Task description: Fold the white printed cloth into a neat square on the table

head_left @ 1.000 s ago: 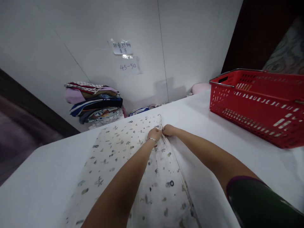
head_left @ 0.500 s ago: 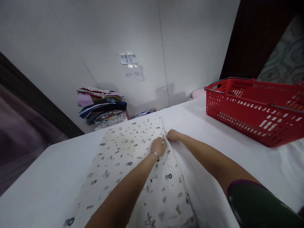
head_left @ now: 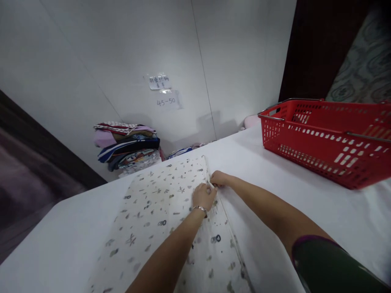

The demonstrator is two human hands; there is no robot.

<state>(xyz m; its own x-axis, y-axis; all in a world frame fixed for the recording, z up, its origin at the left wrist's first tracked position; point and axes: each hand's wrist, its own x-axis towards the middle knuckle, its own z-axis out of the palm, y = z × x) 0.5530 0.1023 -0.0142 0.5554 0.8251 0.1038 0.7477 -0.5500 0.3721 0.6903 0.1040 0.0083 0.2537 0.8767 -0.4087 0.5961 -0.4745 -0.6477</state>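
Left of a red basket, on a white-covered table, you work at a pale cloth printed with small dark motifs, its lengthwise edge nearest the basket gathered into a narrow ridge. Your right hand, the closer of the two to the basket, is clamped on that edge, fingers curled tight. Your left hand, farther from the basket, rests on the cloth just beside your right, fingers bent, tips at the same edge; whether they pinch the fabric cannot be told from this angle. A silver-coloured bracelet circles your left wrist, while a dark green sleeve with purple trim shows on your right arm, on the near side of the basket. Well left of the basket, a pile of textiles stands near the wall, below two handwritten notes, the lower reading "45-50."
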